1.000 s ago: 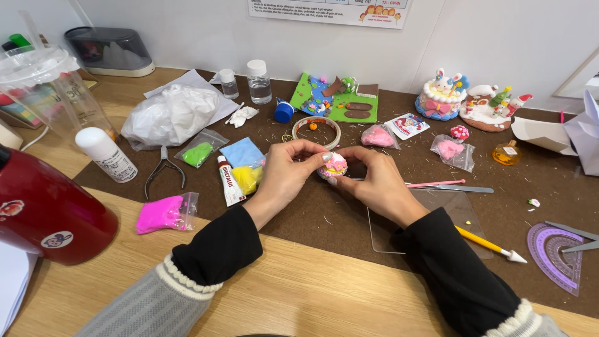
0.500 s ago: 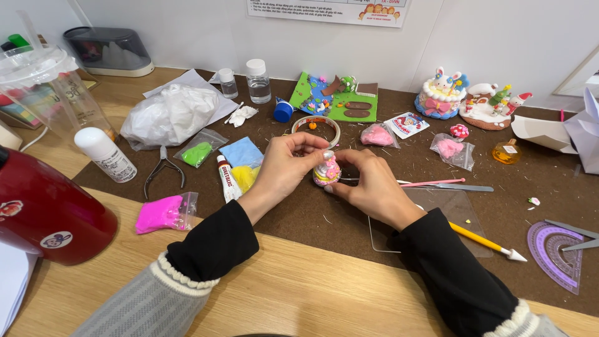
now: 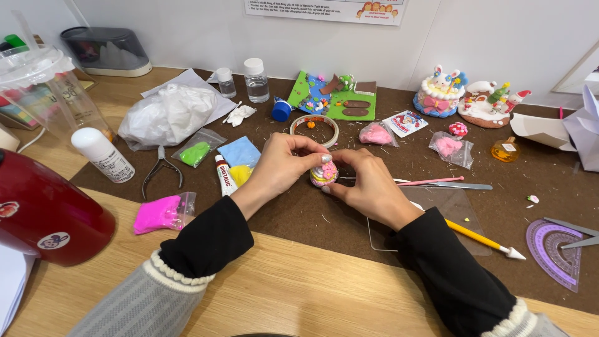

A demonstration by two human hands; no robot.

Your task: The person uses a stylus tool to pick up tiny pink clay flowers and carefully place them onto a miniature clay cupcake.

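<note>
Both my hands meet over the brown felt mat [image 3: 324, 218] around a small clay cupcake [image 3: 324, 173], pink and white with coloured dots. My left hand [image 3: 284, 165] pinches its top and left side with thumb and fingertips. My right hand [image 3: 368, 184] cups it from the right, thumb under its base. The cupcake stands upright between the fingers, just above the mat. A glue tube [image 3: 223, 175] and bags of blue and yellow clay [image 3: 239, 156] lie just left of my left hand.
A bag of pink clay [image 3: 162, 213], pliers [image 3: 161, 168], a white bottle [image 3: 103, 155] and a red container [image 3: 43, 212] sit left. Clay cakes [image 3: 440, 95], a green clay scene [image 3: 334, 98] and small bottles [image 3: 256, 80] line the back. A yellow tool [image 3: 483, 239], clear sheet [image 3: 449, 209] and purple protractor [image 3: 552, 246] lie right.
The cupcake has been turned from tilted to upright between my fingers. Both hands stayed in place, with only the fingers shifting their hold.
</note>
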